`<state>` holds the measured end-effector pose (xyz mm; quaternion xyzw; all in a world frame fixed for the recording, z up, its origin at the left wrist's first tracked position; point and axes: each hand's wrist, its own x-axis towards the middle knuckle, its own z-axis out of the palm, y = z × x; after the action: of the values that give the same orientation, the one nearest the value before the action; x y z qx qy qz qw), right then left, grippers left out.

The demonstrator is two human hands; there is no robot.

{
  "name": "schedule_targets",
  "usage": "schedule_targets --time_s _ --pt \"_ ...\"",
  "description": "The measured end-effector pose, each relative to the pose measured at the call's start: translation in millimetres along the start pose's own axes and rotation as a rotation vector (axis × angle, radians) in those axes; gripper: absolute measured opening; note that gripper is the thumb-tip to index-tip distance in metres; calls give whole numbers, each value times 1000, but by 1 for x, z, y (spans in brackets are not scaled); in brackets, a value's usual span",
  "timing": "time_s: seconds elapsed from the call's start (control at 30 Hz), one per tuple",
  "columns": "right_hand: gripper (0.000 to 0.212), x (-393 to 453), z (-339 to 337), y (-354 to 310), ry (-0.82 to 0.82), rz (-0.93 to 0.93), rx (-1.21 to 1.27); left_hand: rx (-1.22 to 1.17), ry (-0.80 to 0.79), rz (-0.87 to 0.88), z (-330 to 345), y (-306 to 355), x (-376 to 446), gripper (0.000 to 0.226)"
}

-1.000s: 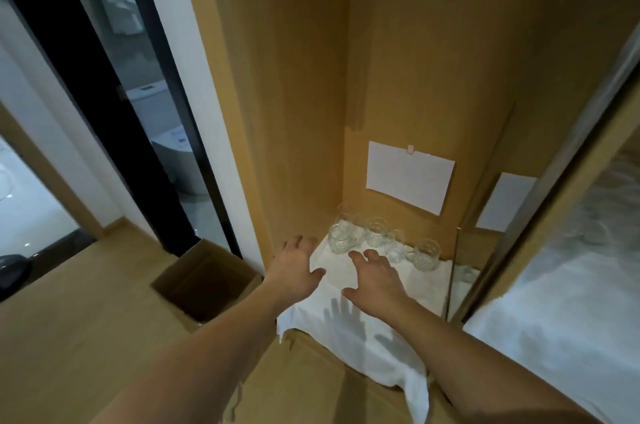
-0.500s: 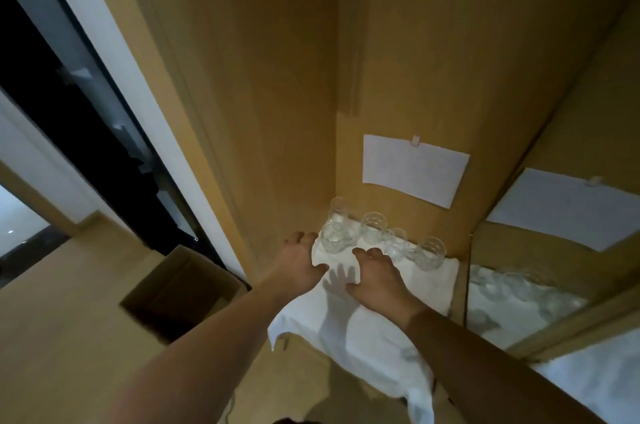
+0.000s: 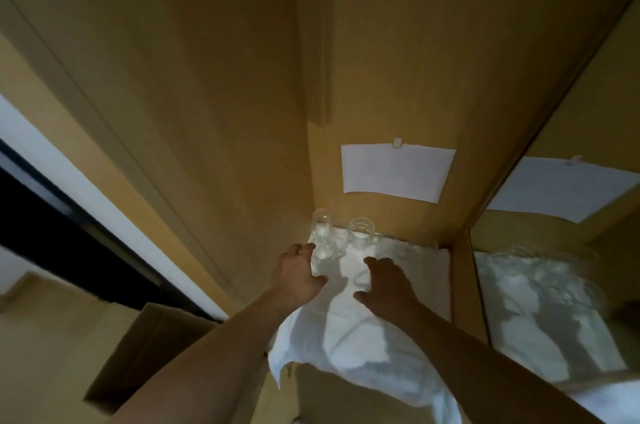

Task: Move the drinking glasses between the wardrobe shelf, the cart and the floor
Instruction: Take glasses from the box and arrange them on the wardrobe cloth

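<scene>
two bare forearms reach forward from the bottom of the view over a rumpled white cloth that covers the wardrobe shelf and droops off its front edge. to the left, lower down, an open brown cardboard box sits on the pale wooden floor.

the left hand is at the left edge of the cloth, its fingers curved around a clear drinking glass, thumb on the near side; the contact is blurred, so how firm the hold is cannot be told. the right hand hangs over the middle of the cloth, fingers spread and loosely bent, thumb out to the left, holding nothing.

beyond the hands, more clear glasses stand on the cloth near the back corner: a tall narrow clear glass at the left wall and a wider ribbed clear tumbler just beside it. fainter glasses to the right are too blurred to count.

a white paper sheet is taped to the tan back panel, and a mirrored panel on the right reflects cloth and glasses.
</scene>
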<state>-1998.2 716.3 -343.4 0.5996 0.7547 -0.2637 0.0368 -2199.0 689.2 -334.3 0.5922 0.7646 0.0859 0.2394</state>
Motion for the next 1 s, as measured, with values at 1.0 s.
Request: schedule_targets --time_s 1.0 --pt "80 164 66 53 -112 367 315 -152 -144 -218 72 -30 168 90"
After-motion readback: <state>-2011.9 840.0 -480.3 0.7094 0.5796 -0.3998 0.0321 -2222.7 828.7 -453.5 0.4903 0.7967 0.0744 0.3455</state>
